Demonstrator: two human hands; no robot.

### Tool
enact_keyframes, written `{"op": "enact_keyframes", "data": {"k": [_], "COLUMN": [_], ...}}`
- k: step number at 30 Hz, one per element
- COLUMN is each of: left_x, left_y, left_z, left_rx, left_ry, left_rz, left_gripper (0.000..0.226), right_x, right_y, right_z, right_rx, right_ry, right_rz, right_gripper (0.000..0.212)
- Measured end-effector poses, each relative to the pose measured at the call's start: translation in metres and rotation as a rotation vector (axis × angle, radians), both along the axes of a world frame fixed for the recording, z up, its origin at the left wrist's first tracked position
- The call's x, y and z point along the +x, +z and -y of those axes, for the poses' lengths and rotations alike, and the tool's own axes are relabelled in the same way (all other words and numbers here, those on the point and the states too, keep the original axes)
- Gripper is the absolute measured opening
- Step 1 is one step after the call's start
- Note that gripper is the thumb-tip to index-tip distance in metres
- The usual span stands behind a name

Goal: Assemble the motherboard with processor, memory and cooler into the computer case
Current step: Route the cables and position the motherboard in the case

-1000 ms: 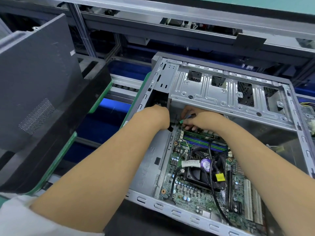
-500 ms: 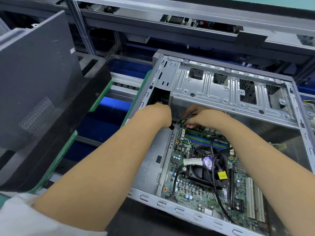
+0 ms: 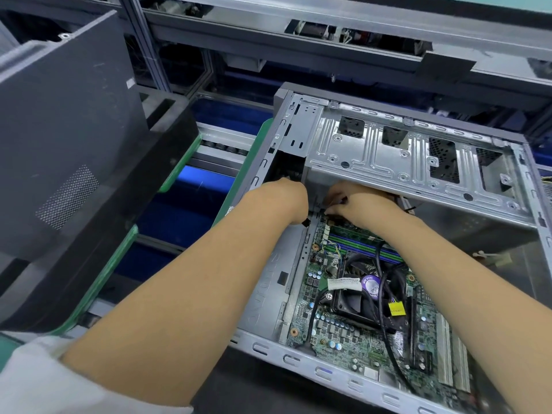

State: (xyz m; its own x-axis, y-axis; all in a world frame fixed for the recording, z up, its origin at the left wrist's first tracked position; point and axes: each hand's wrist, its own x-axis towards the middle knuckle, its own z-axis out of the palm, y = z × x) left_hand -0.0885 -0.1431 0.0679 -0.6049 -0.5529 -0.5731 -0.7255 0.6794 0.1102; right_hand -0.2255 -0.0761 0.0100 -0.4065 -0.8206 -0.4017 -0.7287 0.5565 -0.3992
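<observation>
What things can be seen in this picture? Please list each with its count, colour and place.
case: one, grey metal, open, lying at centre right
motherboard: one, green, inside the case
cooler: one, black fan with purple label, on the motherboard
memory: green and blue slots, on the motherboard behind the cooler
cable: black, running over the cooler, with a yellow tag
panel: one, dark grey with a mesh patch, at left
conveyor frame: grey metal, across the top
sleeve: one, white, bottom left
left hand: at the case's left wall, fingers hidden
right hand: under the drive cage, pinching something small and dark at the motherboard's far corner
</observation>
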Motion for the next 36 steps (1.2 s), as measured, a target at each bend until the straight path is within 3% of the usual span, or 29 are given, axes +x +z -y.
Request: {"op": "enact_keyframes", "data": {"k": [6,16,26,30,33,36], "left_x": [0.000,-0.001,-0.002,-0.001,0.000,0.000], "left_y": [0.002,0.001,0.001,0.001,0.003,0.003], "left_z": [-0.001,-0.001,-0.001,-0.002,-0.004,-0.004], "left_rx": [-0.007,-0.001,0.010,0.006,0.015,0.018], "left_ry": [-0.022,0.001,0.036,0.044,0.036,0.027], "left_rz": [-0.006,-0.022,-0.017,-0.020,-0.019,-0.025], "left_gripper": [0.027,0.027,0.025,0.024,0.028,0.030], "right_x": [0.009,0.022,0.035,0.039,0.028,0.020], "right_y": [0.005,0.019,0.019,0.015,0.015,0.019], "right_z": [0.001,0.001,-0.001,-0.003,-0.002,-0.003], "right_rx": [0.044,0.064,-0.015,-0.004,-0.016,0.019], "right_ry": [0.179,0.228,0.288,0.260,0.246,0.129], "right_rz": [-0.198,-0.244,-0.412,-0.421,-0.340,-0.154], "right_gripper": [0.015,0.015,0.007,0.028,0.008,0.035]}}
